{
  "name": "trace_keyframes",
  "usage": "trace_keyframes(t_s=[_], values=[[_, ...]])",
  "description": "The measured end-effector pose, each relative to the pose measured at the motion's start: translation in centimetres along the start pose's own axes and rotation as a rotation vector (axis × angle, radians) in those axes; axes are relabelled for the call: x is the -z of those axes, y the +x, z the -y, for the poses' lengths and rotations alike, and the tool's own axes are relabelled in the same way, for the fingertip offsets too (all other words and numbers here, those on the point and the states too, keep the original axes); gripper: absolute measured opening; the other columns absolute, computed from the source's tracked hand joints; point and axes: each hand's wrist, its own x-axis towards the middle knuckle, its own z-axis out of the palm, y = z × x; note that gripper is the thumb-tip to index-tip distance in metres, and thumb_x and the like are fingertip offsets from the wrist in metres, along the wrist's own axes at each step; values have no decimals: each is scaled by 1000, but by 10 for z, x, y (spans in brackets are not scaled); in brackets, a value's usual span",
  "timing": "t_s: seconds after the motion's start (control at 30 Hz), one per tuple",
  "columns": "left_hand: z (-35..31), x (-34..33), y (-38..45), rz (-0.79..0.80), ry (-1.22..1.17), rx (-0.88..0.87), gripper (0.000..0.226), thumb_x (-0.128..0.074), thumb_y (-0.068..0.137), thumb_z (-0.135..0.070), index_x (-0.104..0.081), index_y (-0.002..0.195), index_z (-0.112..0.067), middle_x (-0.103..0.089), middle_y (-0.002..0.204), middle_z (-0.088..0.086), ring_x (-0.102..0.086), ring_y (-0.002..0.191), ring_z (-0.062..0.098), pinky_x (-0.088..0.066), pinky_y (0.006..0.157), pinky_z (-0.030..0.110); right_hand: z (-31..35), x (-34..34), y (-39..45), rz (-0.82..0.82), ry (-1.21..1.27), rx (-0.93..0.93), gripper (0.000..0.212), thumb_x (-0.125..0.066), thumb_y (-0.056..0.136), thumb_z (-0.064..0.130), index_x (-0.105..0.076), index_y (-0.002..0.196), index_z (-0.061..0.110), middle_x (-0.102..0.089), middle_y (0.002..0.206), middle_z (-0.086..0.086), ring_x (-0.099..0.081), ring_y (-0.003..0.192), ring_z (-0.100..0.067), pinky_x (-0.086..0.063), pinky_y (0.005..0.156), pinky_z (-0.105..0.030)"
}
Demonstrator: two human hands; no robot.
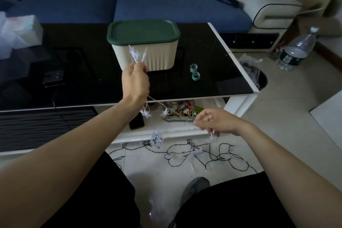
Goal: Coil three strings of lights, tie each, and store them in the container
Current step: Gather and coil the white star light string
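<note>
My left hand [136, 79] is raised over the black table and grips a bunch of white star lights [137, 55], whose wire trails down past my wrist to more stars [146, 114]. Lower right, my right hand [212, 123] has curled fingers pinching a thin wire with a small light near it. A dark-wired string of lights [203, 155] lies tangled on the floor between my legs and the table. The cream container [148, 55] with a green lid [143, 32] stands closed on the table behind my left hand. Two green tie rolls [194, 73] lie to its right.
The black glass table [222, 72] has a white lower shelf holding a phone [136, 121] and a glass tray of small items [182, 114]. A blue sofa [166, 9], a water bottle [296, 50] and a bin [257, 77] stand around it. A tissue pack [20, 31] is at the left.
</note>
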Motion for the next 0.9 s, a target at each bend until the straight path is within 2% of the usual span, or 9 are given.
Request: trace_keyframes(t_s=[0.1,0.2,0.27,0.37,0.47,0.6,0.73,0.8,0.9], values=[[1,3,2,-57,-25,-42,25,-35,96,-10,-38,72,-16,-34,58,0,-29,46,11,-24,42,27,-6,2,-1,125,-16,-62,59,-65,77,67,-71,96,12,-75,89,-1,-69,75,-12,-55,68,-27],[-3,7,5,-174,-118,-49,27,-32,102,-14,-40,77,-17,-35,59,-1,-31,43,10,-28,40,25,-6,7,-3,171,-90,-113,66,-46,88,70,-75,88,10,-78,92,2,-72,94,-12,-45,91,-25],[-7,12,10,-262,-157,-66,26,-29,105,-17,-39,81,-16,-35,58,0,-31,39,10,-29,39,25,-7,9,-4,201,-66,-144,55,-45,100,54,-73,96,7,-78,95,-2,-72,99,-14,-36,100,-27],[-2,19,18,-314,-94,-88,26,-29,105,-22,-42,83,-18,-37,58,0,-34,41,12,-32,39,25,-7,8,-6,141,-56,-88,32,-51,105,30,-70,100,6,-75,75,4,-74,87,-10,-43,109,-37],[4,20,22,-259,-40,-53,24,-33,102,-27,-45,82,-21,-41,63,-1,-36,46,11,-30,43,25,1,6,-8,18,-74,23,27,-56,102,31,-74,93,11,-67,63,5,-66,69,-7,-55,92,-36],[1,14,16,-85,-89,104,12,-39,97,-12,-43,85,-15,-31,52,-4,-25,40,9,-21,37,21,19,5,-10,-49,46,158,17,-71,92,27,-74,86,12,-67,72,-1,-58,64,-7,-54,71,-32],[4,10,12,135,-49,159,18,-39,98,-10,-44,81,-14,-28,47,-6,-21,39,9,-18,38,21,35,7,-16,-87,194,332,14,-66,94,12,-73,83,12,-63,67,0,-52,59,-8,-44,57,-18],[8,6,8,270,-41,200,26,-38,102,-11,-43,77,-15,-31,47,-5,-26,41,12,-23,39,22,40,10,-17,-87,296,400,20,-64,96,12,-73,78,14,-55,64,-6,-48,57,-12,-40,55,-16],[10,-2,-2,441,-53,241,28,-35,106,-13,-46,80,-11,-51,56,6,-51,53,23,-49,51,33,49,10,-17,-90,466,441,22,-58,91,17,-72,74,16,-47,66,-16,-44,57,-16,-36,54,-19]])
